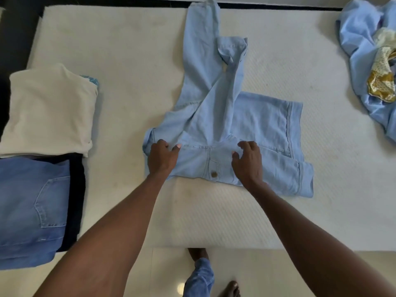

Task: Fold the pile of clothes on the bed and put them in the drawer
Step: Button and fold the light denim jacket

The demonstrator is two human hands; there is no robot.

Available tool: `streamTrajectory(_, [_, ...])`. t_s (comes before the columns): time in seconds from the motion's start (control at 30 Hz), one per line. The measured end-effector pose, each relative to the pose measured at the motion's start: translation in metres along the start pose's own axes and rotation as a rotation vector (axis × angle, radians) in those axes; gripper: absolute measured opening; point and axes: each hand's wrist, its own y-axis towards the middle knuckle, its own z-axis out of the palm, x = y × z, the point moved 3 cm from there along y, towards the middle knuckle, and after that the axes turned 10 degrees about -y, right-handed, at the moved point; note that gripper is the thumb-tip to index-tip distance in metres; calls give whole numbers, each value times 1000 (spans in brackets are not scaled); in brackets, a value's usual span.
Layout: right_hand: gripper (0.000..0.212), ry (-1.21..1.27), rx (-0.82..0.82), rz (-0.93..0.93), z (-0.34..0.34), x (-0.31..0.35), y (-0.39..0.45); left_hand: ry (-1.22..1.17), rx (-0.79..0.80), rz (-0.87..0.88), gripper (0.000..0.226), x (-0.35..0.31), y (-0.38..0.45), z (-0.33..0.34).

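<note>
The light blue denim shirt (225, 129) lies part-folded in the middle of the bed (132, 71), its buttoned hem edge nearest you, one sleeve (202, 46) stretched away toward the far edge and the other sleeve (231, 67) crossed back over the body; your left hand (161, 158) rests on the left side of the cloth with its fingers bent, seemingly gathering a small ridge of fabric, though you cannot tell from here whether anything is truly pinched; your right hand (248, 161) sits near the button placket with fingers curled and the tips pressing down on the denim, holding nothing that shows.

The step in hand looks like squaring the body before the next fold; press the near edge flat with both hands first; the left side is bunched into a roll, so draw it out sideways until it lies even with the right; bring the long sleeve down onto the body so nothing trails beyond the outline; denim is stiff and will likely hold a crease, so run your palms along each fold rather than patting it; fold toward a size that matches the finished pieces.

Those wait at your left: a cream top (49, 108) and, nearer you and touching it, folded blue jeans (32, 206) on something dark; well apart at the far right lies the unfolded heap (368, 56), pale blue cloth with a gold-patterned piece in it; no drawer is in view.
</note>
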Motion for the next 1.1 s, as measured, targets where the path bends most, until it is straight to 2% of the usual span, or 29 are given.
streamTrajectory(0.07, [38, -119, -8, -137, 8, 3, -17, 33, -19, 55, 34, 14, -9, -7])
streamTrajectory(0.17, [54, -185, 42, -270, 20, 5, -37, -42, 1, 314, 20, 23, -28, -18])
streamTrajectory(0.27, [48, -139, 87, -137, 28, -3, -47, -65, -98, 442, 13, 30, -48, -29])
streamTrajectory(0.3, [44, -135, 90, -81, 29, -9, -50, -57, -157, 419, 13, 35, -56, -31])
streamTrajectory(0.37, [35, -183, 76, -71, 30, -23, -59, -34, -273, 229, 25, 50, -67, -35])
streamTrajectory(0.47, [29, -251, 67, -149, 28, -44, -75, 162, -246, -303, 40, 67, -83, -34])
streamTrajectory(0.5, [29, -263, 66, -176, 25, -50, -81, 222, -258, -370, 39, 65, -90, -32])
streamTrajectory(0.53, [29, -270, 50, -179, 22, -54, -84, 254, -300, -331, 34, 58, -94, -31])
streamTrajectory(0.57, [29, -260, 23, -138, 19, -60, -90, 243, -352, -206, 27, 50, -99, -26])
streamTrajectory(0.6, [29, -201, -26, -15, 14, -65, -93, 202, -381, -48, 24, 38, -103, -21])
streamTrajectory(0.67, [37, 44, -157, 408, 1, -79, -95, 135, -329, 219, 29, 22, -102, -6])
streamTrajectory(0.7, [47, 151, -219, 592, -5, -86, -95, 113, -285, 266, 32, 15, -98, -1])
streamTrajectory(0.73, [58, 201, -273, 712, -13, -96, -93, 109, -228, 238, 36, 9, -92, 6])
streamTrajectory(0.8, [79, 232, -327, 775, -30, -111, -85, 158, -196, 78, 45, 8, -78, 11])
streamTrajectory(0.83, [86, 260, -317, 765, -37, -123, -79, 199, -219, 24, 45, 8, -74, 13])
streamTrajectory(0.9, [90, 293, -187, 738, -48, -138, -68, 278, -255, -41, 47, 9, -72, 16])
streamTrajectory(0.93, [85, 263, -99, 708, -52, -145, -62, 314, -263, -61, 49, 9, -71, 17])
streamTrajectory(1.0, [53, 244, 39, 606, -60, -158, -51, 358, -232, -88, 47, 10, -72, 19])
streamTrajectory(1.03, [35, 310, 63, 561, -63, -163, -47, 346, -215, -96, 42, 11, -70, 20])
streamTrajectory(1.1, [24, 516, 84, 525, -71, -170, -43, 239, -231, -85, 32, 16, -66, 19])
